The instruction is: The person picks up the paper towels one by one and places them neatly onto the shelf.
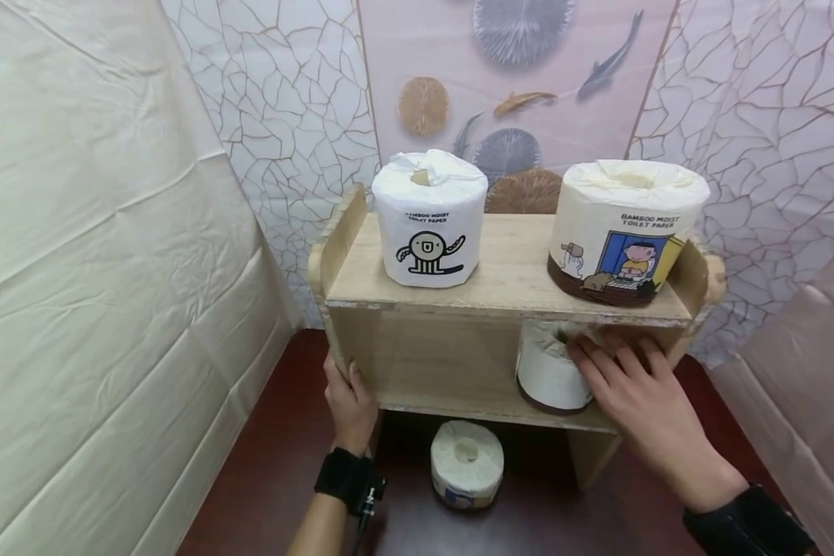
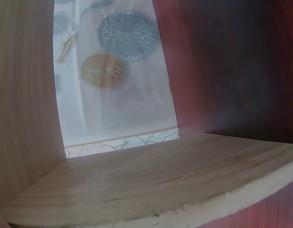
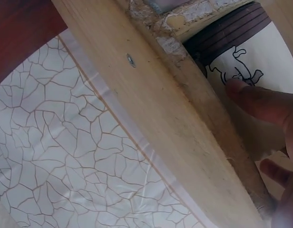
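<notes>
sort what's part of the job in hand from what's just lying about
Likely the job:
pale wooden shelf unit, gripped by left fingers
white paper-wrapped roll with brown base, held by right fingers

Apparently just there, untouched:
white paper-wrapped roll with black cartoon, top left
cream paper-wrapped roll with coloured picture, top right
bottom cream paper-wrapped roll

The left grip (image 1: 350, 400) clasps the left side of the shelf (image 1: 514, 262), forearm (image 1: 320, 517) below. The right grip (image 1: 635, 386) reaches into the shelf's right end, fingers slightly apart, thumb (image 3: 256, 99) outstretched.
</notes>
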Motion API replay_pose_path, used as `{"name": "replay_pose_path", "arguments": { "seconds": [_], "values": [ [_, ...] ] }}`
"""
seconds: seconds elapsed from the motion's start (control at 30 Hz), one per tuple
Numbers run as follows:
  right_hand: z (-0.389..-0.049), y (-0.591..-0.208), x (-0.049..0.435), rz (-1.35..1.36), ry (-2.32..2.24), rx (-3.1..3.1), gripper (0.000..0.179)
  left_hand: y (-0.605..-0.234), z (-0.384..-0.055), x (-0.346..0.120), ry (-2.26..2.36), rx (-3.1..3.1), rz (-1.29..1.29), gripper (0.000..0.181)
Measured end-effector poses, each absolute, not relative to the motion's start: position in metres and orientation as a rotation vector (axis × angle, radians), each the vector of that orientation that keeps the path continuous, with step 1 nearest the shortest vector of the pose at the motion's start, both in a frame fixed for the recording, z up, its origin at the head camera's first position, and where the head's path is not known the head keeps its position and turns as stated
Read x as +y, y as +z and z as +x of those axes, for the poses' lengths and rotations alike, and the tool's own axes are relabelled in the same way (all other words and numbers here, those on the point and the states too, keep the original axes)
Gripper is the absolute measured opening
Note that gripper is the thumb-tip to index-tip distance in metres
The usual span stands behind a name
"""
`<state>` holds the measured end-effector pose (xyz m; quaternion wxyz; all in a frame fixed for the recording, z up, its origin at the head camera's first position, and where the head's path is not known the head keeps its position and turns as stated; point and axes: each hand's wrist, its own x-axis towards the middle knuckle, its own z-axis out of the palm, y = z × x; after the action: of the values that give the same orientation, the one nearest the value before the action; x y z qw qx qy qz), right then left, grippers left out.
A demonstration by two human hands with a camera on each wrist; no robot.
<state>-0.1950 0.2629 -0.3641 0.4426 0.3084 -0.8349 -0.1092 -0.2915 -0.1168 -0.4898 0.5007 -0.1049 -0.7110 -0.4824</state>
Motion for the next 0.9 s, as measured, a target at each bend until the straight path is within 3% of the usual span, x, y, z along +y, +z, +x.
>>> {"name": "replay_pose_path", "arguments": {
  "seconds": [0.9],
  "values": [
    [-0.19,-0.357,0.255,0.798,-0.245,-2.087,0.051,-0.487,-0.285,-0.121,-1.197,-1.772,-0.248,0.049]
  ]
}}
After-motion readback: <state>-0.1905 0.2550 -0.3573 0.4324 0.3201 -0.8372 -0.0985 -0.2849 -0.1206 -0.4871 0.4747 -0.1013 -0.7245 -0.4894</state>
